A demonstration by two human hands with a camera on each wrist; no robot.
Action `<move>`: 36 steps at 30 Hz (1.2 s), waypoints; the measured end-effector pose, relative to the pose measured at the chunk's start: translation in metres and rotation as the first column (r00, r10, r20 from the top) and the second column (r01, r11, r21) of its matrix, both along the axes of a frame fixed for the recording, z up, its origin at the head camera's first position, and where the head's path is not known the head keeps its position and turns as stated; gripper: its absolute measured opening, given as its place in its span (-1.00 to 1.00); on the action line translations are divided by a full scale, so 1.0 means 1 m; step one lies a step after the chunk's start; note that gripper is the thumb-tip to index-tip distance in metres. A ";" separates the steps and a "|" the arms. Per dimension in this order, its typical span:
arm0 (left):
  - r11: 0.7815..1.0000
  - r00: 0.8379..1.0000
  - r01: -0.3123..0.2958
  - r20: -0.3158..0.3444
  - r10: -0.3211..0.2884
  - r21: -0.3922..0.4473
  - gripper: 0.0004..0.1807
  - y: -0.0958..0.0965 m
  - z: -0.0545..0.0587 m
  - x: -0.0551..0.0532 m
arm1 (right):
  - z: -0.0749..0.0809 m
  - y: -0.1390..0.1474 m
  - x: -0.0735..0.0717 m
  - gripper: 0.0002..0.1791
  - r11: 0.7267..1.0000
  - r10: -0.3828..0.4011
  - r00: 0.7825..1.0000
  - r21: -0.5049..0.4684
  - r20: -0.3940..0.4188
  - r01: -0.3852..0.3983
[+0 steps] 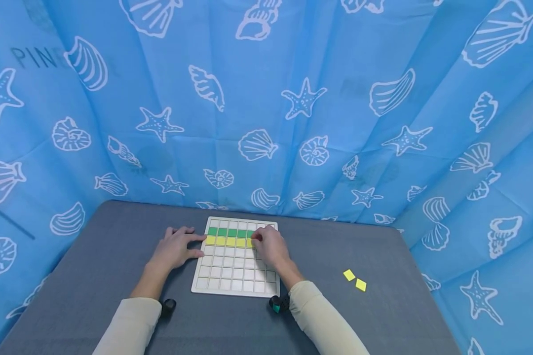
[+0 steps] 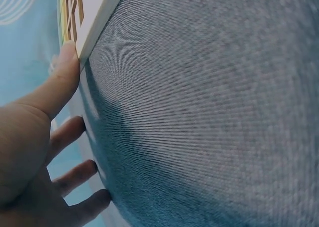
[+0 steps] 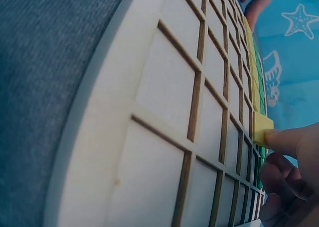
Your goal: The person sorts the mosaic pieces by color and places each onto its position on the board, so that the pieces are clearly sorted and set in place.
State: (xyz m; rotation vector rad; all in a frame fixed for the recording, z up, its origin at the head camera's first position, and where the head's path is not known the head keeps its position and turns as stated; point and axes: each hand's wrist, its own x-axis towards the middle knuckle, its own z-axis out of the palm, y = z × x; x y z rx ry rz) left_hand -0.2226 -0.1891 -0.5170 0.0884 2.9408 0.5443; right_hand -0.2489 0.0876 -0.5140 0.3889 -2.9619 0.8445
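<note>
A white grid board point(image 1: 196, 283) of square cells lies on the grey cloth, with a row of green tiles point(image 1: 222, 231) near its far side and a row of yellow tiles point(image 1: 220, 241) just below. My right hand point(image 1: 273, 246) pinches a yellow square tile point(image 3: 261, 129) over the right part of the yellow row; whether it sits fully in its cell cannot be told. At the board's left edge, my left hand point(image 1: 171, 250) has its fingers spread. In the left wrist view, the thumb point(image 2: 67, 60) touches the board's rim while the other fingers extend loosely below.
Two loose yellow tiles point(image 1: 355, 280) lie on the grey table cloth point(image 1: 328, 315), right of the board. A blue curtain point(image 1: 266, 113) with white shell prints hangs behind and along the sides. Dark wrist devices point(image 1: 168, 308) sit by both sleeves.
</note>
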 end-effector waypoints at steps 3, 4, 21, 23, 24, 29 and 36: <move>1.000 1.000 -0.001 0.007 0.001 -0.005 -0.37 0.001 0.002 0.000 | 0.000 0.001 0.003 -0.93 0.999 0.023 0.999 0.045 -0.037 -0.021; 1.000 1.000 -0.001 0.011 0.001 -0.008 -0.37 0.001 0.002 0.000 | 0.000 0.001 0.004 -0.93 0.998 0.037 0.998 0.058 -0.049 -0.034; 1.000 0.997 -0.024 0.069 0.025 -0.012 -0.36 0.002 0.006 -0.003 | 0.008 0.014 0.020 -0.68 0.977 0.094 0.986 0.203 -0.140 -0.064; 1.000 0.997 -0.022 0.070 0.023 -0.015 -0.36 0.002 0.006 -0.004 | 0.010 0.016 0.023 -0.63 0.976 0.082 0.987 0.213 -0.138 -0.051; 1.000 0.997 -0.021 0.071 0.022 -0.016 -0.36 0.001 0.006 -0.004 | 0.011 0.017 0.024 -0.60 0.974 0.080 0.987 0.222 -0.141 -0.048; 1.000 0.997 -0.021 0.080 0.022 -0.014 -0.36 0.000 0.005 -0.005 | 0.010 0.023 0.031 -0.46 0.964 0.073 0.989 0.264 -0.130 -0.036; 1.000 0.996 -0.010 0.087 0.012 -0.024 -0.35 0.000 0.004 -0.005 | 0.005 0.046 0.032 -0.30 0.954 0.041 0.991 0.300 -0.124 -0.002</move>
